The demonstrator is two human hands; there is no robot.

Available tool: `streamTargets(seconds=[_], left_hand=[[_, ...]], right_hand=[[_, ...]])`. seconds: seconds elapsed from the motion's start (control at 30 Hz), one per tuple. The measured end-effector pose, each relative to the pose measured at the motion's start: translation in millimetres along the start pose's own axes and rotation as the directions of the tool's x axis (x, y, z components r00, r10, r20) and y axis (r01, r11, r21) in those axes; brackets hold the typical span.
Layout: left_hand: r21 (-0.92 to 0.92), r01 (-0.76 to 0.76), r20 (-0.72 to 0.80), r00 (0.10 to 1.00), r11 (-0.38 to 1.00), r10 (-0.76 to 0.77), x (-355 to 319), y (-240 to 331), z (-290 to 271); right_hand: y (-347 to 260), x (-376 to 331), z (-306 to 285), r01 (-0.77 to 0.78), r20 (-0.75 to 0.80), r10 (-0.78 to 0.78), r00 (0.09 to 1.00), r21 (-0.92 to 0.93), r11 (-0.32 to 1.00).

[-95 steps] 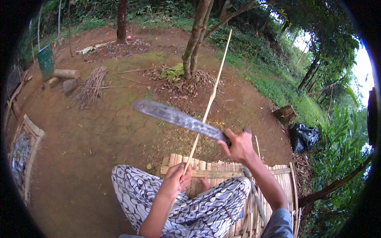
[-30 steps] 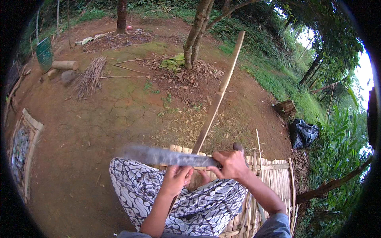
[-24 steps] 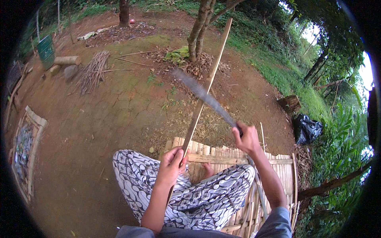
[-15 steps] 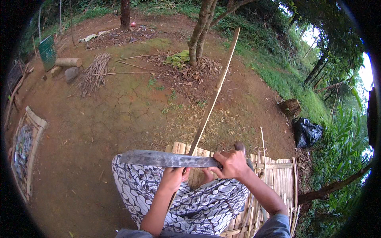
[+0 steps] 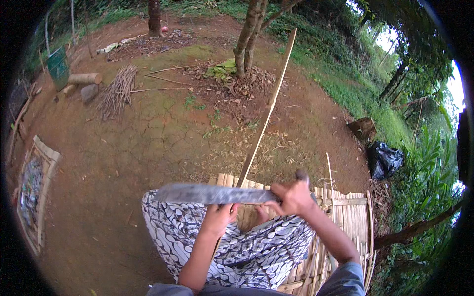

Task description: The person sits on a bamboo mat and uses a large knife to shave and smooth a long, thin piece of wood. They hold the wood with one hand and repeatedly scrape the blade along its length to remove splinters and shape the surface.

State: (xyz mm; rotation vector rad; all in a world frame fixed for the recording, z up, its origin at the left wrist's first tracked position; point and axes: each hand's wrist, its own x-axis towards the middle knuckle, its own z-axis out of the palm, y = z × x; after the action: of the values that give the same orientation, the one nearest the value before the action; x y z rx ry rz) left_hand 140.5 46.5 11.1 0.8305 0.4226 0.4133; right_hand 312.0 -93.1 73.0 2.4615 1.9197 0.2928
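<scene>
A broad grey machete (image 5: 212, 194) lies crosswise over my lap, its blade pointing left and slightly smeared by motion. My right hand (image 5: 293, 197) is closed round its handle, whose dark knob sticks up past the fist. Beneath the blade my left hand (image 5: 220, 219) grips a long bamboo strip (image 5: 264, 126). From there the strip slants away up and to the right, brown on one side and pale along its edge. The blade crosses over the strip just above my left fingers. A black and white patterned cloth (image 5: 173, 222) covers my legs, and a bare foot shows between.
Under me is a bamboo slat platform (image 5: 349, 220) with loose strips on it. Curled shavings litter the soil ahead. Farther off are a tree (image 5: 247, 39), a stick pile (image 5: 119, 89), a stump (image 5: 362, 129), a black plastic bag (image 5: 385, 160), and a framed bed of bottles (image 5: 30, 187) at left.
My right hand and the machete have shifted a little to the right, and the handle end sits slightly higher. My left hand still holds the strip at nearly the same place.
</scene>
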Motion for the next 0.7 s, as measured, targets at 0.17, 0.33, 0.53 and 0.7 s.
streamTargets(seconds=[0.17,0.33,0.53,0.7], left_hand=[[0.061,-0.036,0.109,0.994,0.997,0.029,1.5,3.1,6.5],[0.077,-0.01,0.101,0.995,0.997,0.002,-5.3,3.4,16.0],[0.204,0.022,-0.063,0.998,0.979,-0.009,-5.0,-7.0,21.6],[0.239,-0.085,0.08,0.994,0.967,0.068,-8.8,-21.4,33.4]], right_hand=[[65.3,33.8,-33.5,-0.468,-0.164,0.561,0.811,0.394,0.791],[36.9,4.7,-20.1,-0.256,-0.154,0.301,0.941,0.259,0.931],[58.1,4.1,1.6,-0.188,-0.061,0.186,0.981,-0.022,0.982],[109.8,36.6,-48.8,-0.391,-0.287,0.546,0.787,0.452,0.802]])
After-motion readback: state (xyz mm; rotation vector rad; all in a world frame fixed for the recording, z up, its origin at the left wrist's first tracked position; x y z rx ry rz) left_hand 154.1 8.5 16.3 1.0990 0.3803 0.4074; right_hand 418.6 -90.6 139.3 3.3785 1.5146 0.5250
